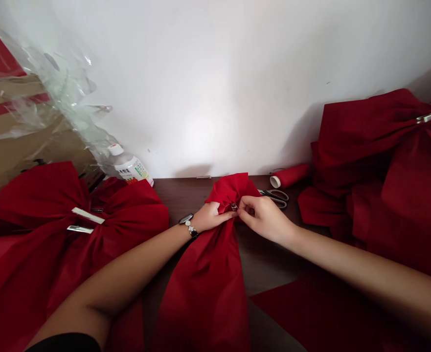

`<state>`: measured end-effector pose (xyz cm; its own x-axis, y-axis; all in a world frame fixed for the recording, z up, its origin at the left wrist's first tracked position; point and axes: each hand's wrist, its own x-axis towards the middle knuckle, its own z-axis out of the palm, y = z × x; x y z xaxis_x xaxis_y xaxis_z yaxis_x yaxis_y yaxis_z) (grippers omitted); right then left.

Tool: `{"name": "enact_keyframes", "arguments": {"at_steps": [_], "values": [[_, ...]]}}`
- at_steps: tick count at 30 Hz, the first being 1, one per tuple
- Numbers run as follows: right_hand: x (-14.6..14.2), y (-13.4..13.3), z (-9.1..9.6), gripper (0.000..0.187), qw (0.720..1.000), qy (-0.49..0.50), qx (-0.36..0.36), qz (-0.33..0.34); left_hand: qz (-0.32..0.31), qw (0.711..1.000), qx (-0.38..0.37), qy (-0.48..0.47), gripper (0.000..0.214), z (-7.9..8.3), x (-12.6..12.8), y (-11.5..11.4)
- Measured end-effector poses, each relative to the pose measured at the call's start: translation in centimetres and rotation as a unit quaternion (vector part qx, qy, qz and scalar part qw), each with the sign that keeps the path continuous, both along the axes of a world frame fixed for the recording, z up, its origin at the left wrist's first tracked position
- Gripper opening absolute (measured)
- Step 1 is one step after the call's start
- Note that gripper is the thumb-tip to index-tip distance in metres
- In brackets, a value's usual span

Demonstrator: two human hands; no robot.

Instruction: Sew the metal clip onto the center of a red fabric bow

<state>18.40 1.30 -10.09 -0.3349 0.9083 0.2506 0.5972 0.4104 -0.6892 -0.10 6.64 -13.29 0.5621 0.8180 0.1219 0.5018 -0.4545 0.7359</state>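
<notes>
Two deep red fabric heaps rest on the dark brown wooden worktop (186, 193) beneath a white wall (215, 83): the left heap (72, 220) and the right heap (380, 171) (a cardboard box (6, 132) under clear plastic film (57, 93) sits behind the left one). Between them lies a gathered red fabric bunch (208, 288). The left hand (211, 217) presses its fingers (226, 216) against the bunch's neck, while the right hand (262, 220) pinches a small metal clip (234, 207) there between its fingers (243, 208).

A small sewing workshop: a dark wooden surface (186, 193) against a white wall (215, 88) holds heaps of red cloth (395, 166), a spool of red thread (290, 176) and scissors (274, 197), with a plastic-wrapped carton (13, 127) at one end.
</notes>
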Motion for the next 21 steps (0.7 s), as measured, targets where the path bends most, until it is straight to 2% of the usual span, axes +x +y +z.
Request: {"name": "enact_keyframes", "arguments": {"at_steps": [4,8,12,18,21], "values": [[-0.2,0.0,-0.5,0.013,1.000,0.021,0.011,0.001,0.018,0.999,0.000,0.028,0.047,0.0,0.1,0.0],[-0.3,0.0,-0.8,0.013,0.999,0.035,0.010,-0.001,0.014,0.999,0.032,0.019,0.050,-0.1,0.1,0.0],[-0.4,0.0,-1.1,0.013,0.999,0.050,0.003,-0.007,0.007,0.999,0.040,0.032,0.043,-0.1,0.3,0.0],[-0.6,0.2,-1.2,0.015,0.995,0.081,-0.048,-0.017,0.002,0.998,0.039,0.044,0.033,0.1,0.3,0.0],[-0.5,0.4,-1.3,0.016,0.993,0.095,-0.064,0.000,-0.015,0.999,0.032,0.035,0.029,0.2,0.2,0.1]]}}
